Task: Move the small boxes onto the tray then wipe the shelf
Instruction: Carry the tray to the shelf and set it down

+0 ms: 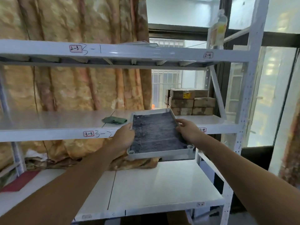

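I hold a grey tray (159, 154) with a dark lining at the front of the middle shelf (65, 120). Its far end rests over the shelf edge and its near end hangs out toward me. My left hand (125, 137) grips the tray's left rim, and my right hand (188, 130) grips its right rim. Nothing lies in the tray. Several small brown boxes (190, 101) are stacked at the back right of the same shelf. A crumpled green cloth (114, 120) lies on the shelf just left of the tray.
The white metal rack has an upper shelf (129, 51) and a lower shelf (162, 184). A patterned curtain (73, 86) hangs behind the rack. A diagonal brace (217, 93) runs beside the boxes. A red flat object (19, 181) lies on the lower shelf, left.
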`<state>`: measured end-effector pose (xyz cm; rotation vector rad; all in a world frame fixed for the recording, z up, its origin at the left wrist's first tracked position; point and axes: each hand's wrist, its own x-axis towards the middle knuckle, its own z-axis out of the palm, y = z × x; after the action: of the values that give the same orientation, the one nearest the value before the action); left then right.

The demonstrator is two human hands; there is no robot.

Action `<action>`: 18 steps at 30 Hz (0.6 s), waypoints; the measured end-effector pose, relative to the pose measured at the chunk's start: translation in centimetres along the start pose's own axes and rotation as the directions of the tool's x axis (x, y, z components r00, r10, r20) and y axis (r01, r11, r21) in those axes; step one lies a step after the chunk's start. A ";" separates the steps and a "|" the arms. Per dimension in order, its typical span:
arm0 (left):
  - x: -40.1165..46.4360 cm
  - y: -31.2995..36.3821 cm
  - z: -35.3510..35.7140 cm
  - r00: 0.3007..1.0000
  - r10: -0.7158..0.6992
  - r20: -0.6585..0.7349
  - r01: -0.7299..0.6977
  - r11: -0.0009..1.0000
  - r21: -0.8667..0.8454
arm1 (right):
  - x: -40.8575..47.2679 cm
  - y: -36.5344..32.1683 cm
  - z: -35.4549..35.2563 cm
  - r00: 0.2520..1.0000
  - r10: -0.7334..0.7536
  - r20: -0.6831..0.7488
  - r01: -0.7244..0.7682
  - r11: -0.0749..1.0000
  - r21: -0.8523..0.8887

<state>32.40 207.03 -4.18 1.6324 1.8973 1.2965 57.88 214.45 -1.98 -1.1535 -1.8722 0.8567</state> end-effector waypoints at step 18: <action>22.2 -2.1 3.6 0.993 -0.054 -0.108 0.075 0.977 0.200 | 25.2 4.5 2.4 0.986 -0.086 0.141 0.110 0.979 -0.172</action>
<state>27.16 228.77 -1.00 1.6112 2.1902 1.2153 50.06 238.89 -0.52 -1.1239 -2.1340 0.7372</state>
